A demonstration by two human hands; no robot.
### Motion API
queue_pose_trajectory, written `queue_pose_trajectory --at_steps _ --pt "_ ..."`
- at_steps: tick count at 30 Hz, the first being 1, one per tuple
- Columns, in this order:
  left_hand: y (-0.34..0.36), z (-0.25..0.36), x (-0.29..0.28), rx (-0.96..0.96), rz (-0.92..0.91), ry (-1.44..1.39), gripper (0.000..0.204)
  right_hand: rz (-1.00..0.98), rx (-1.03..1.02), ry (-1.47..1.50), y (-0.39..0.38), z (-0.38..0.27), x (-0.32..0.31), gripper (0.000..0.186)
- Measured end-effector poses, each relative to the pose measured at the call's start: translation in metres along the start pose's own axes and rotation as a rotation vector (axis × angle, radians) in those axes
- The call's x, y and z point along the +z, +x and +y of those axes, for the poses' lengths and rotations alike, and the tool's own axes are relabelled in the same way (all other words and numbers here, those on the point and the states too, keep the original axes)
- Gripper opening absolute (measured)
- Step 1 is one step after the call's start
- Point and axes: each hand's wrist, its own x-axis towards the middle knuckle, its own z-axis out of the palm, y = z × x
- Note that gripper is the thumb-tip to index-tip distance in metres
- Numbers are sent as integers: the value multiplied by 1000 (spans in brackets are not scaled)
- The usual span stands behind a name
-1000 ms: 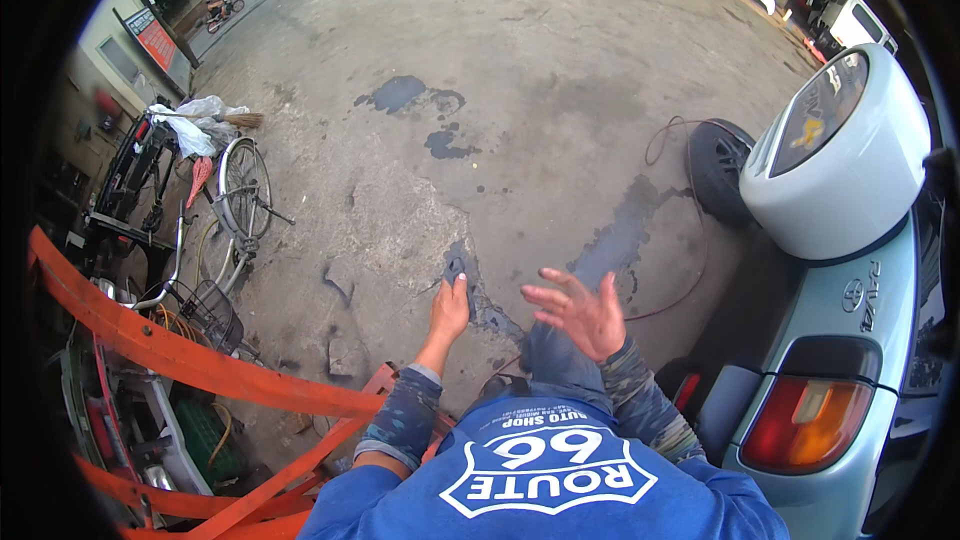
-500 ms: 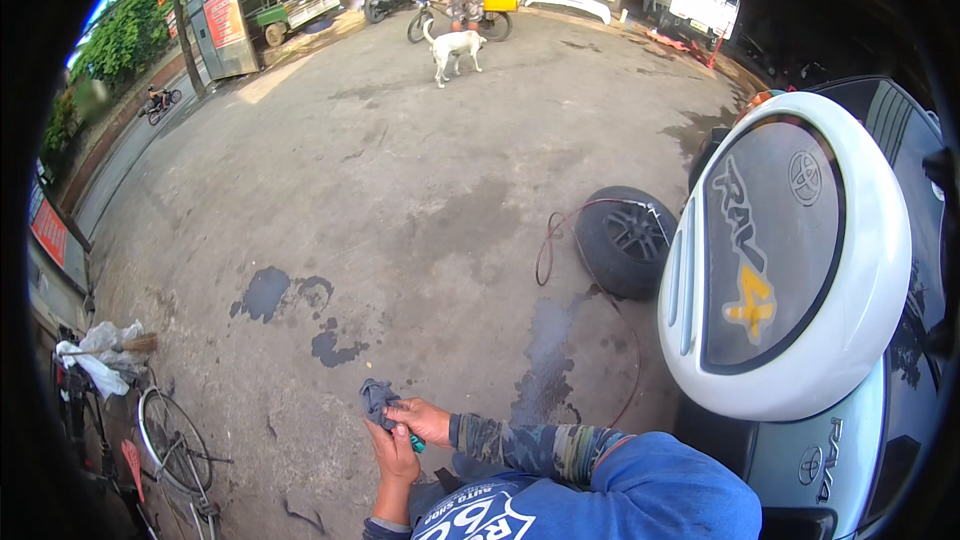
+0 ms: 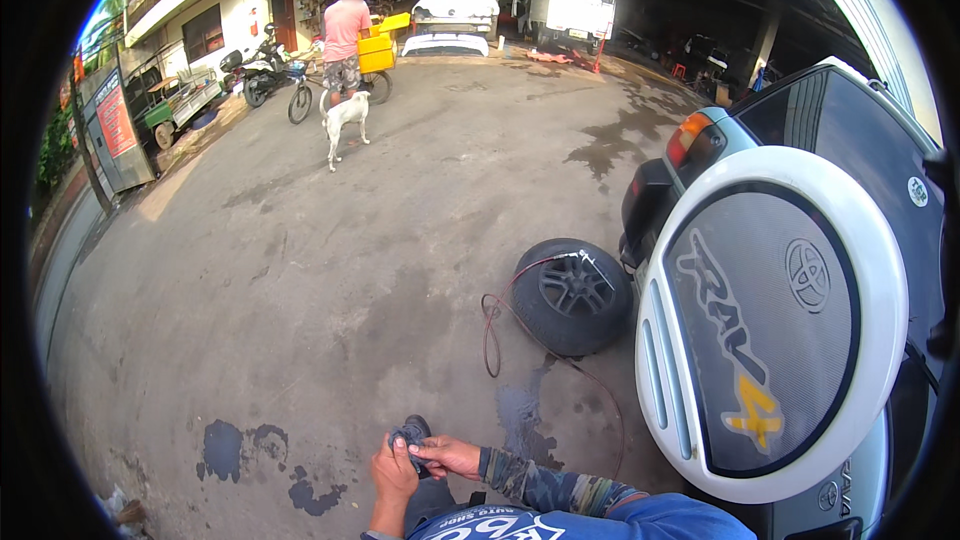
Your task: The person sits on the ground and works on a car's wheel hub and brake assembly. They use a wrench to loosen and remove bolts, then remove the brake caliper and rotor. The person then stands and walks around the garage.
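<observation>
Low in the view, both my hands come together in front of my body around a dark grey, crumpled cloth (image 3: 404,436). My left hand (image 3: 392,472) is closed on its left side, thumb upward. My right hand (image 3: 452,456), below a camouflage sleeve, pinches the cloth from the right. What may be inside the folds is hidden. Just beyond the cloth a dark shoe (image 3: 420,426) shows on the concrete.
To my right stands a silver-blue car (image 3: 690,155) with a white-rimmed spare-wheel cover (image 3: 655,420). A loose wheel (image 3: 535,315) lies near it, a red air hose (image 3: 492,340) across it. Farther off are a white dog (image 3: 345,124) and a person (image 3: 346,32) by a bicycle with yellow boxes (image 3: 376,54).
My view has swung up and to the right. The dog has moved closer to the bicycle. A green thing seen at my hands before no longer shows; both hands still hold the cloth.
</observation>
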Motion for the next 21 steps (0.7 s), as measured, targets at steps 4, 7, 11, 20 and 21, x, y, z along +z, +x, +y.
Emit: queue_pose_trajectory --at_steps 4,7,11,20,21 --pt "111 -31 26 25 -159 35 39 96 19 -188 75 -62 -60 42" --pt "214 -38 55 106 -214 -17 43 229 -44 -296 118 -133 -97 45" --pt "334 -36 99 237 -389 82 44 412 -116 -479 133 -224 -145 43" --pt "576 -131 204 -73 -215 230 54 442 -301 -203 199 -345 -271 27" --pt "601 -138 214 -102 -204 188 55 431 -353 -185 211 -365 -297 27"
